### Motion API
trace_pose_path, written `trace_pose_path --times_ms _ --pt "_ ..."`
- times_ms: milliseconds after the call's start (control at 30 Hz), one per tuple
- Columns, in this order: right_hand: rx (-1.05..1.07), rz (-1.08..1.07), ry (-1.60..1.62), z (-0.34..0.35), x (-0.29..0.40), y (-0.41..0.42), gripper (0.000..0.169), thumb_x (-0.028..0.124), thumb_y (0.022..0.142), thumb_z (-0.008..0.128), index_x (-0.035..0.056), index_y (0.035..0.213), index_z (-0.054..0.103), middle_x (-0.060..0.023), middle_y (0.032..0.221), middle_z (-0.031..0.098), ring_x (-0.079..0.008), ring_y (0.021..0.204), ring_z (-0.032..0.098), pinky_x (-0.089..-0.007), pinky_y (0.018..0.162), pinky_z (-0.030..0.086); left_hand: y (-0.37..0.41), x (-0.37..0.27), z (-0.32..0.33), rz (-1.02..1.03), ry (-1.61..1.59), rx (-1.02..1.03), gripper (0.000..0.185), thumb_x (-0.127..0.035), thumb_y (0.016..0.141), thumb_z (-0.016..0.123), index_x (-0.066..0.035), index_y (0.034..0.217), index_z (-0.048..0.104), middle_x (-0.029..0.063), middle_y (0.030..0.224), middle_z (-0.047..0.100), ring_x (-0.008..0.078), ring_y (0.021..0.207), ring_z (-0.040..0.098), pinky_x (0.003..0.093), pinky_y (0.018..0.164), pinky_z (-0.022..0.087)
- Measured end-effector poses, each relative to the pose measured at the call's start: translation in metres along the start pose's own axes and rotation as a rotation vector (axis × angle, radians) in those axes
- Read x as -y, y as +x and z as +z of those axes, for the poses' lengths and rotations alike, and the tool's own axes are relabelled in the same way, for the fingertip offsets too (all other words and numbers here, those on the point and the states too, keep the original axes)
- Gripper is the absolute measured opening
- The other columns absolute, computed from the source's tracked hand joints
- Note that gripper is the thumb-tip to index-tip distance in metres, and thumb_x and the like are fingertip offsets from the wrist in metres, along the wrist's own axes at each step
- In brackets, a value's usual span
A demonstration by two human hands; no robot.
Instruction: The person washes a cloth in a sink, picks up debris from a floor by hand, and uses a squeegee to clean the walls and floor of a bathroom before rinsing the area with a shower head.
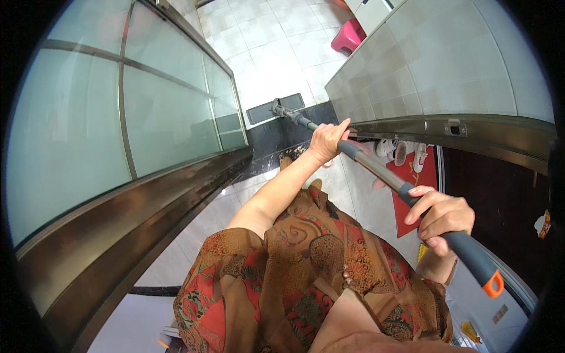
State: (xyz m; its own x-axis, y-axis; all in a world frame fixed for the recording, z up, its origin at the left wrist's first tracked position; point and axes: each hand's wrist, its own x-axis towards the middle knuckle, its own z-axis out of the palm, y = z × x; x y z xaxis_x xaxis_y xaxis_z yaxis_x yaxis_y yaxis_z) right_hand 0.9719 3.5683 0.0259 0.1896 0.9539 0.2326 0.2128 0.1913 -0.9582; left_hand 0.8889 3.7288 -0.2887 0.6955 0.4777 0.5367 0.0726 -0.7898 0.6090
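A flat mop's long handle [380,170] runs diagonally from the upper middle to the lower right. My left hand [327,140] is closed around its forward part, with a finger stretched along it. Further back, my right hand [441,218] grips the grey sleeve near the end, which has an orange hanging loop [494,283]. The flat rectangular mop head [260,113] lies on pale floor tiles, along the edge of a black threshold strip [289,130]. A swivel joint [278,107] links it to the handle.
A metal-framed frosted glass door [172,101] stands on the left, a tiled wall [397,79] on the right. A pink plastic stool [348,36] is beyond the threshold. Several shoes [419,158] and a red mat [404,209] lie at the right, beside a dark door panel [490,189].
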Motion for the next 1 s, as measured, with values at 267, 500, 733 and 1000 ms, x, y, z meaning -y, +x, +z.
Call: trace_pose_path --times_ms 267,500,733,1000 --pt "0.241 -0.098 -0.172 0.018 -0.069 0.036 0.012 -0.008 0.065 0.061 0.0027 0.072 0.060 -0.0074 0.068 0.058 -0.0311 0.093 0.064 -0.0477 0.095 0.044 0.013 0.096 0.012 -0.266 0.107 0.007 0.026 -0.016 0.079 0.064 -0.011 0.104 0.063 0.0094 0.078 0.064 0.0287 0.077 0.062 0.0413 0.078 0.044" --pt "0.443 -0.074 -0.230 0.011 -0.155 0.077 0.019 -0.007 0.069 0.061 0.0067 0.082 0.061 -0.0068 0.099 0.064 -0.0310 0.117 0.053 -0.0563 0.108 0.028 0.054 0.198 0.023 -0.441 0.198 0.312 0.031 -0.025 0.077 0.070 -0.007 0.102 0.065 0.0139 0.120 0.059 0.0337 0.108 0.055 0.0423 0.092 0.045" --pt "0.401 -0.031 -0.205 -0.013 -0.216 0.200 0.020 -0.003 0.065 0.066 0.0060 0.082 0.062 -0.0127 0.118 0.060 -0.0389 0.126 0.042 -0.0507 0.101 0.037 0.150 0.304 0.020 -0.573 0.214 0.360 0.039 -0.032 0.079 0.068 -0.007 0.108 0.063 0.0168 0.127 0.054 0.0325 0.113 0.054 0.0403 0.097 0.043" --pt "0.400 -0.015 -0.120 -0.024 -0.257 0.378 0.019 -0.003 0.065 0.061 0.0024 0.083 0.060 -0.0140 0.120 0.058 -0.0390 0.128 0.039 -0.0463 0.100 0.039 0.271 0.403 -0.029 -0.552 0.279 0.325 0.055 -0.036 0.077 0.072 -0.013 0.123 0.053 0.0089 0.131 0.051 0.0343 0.105 0.058 0.0416 0.089 0.048"
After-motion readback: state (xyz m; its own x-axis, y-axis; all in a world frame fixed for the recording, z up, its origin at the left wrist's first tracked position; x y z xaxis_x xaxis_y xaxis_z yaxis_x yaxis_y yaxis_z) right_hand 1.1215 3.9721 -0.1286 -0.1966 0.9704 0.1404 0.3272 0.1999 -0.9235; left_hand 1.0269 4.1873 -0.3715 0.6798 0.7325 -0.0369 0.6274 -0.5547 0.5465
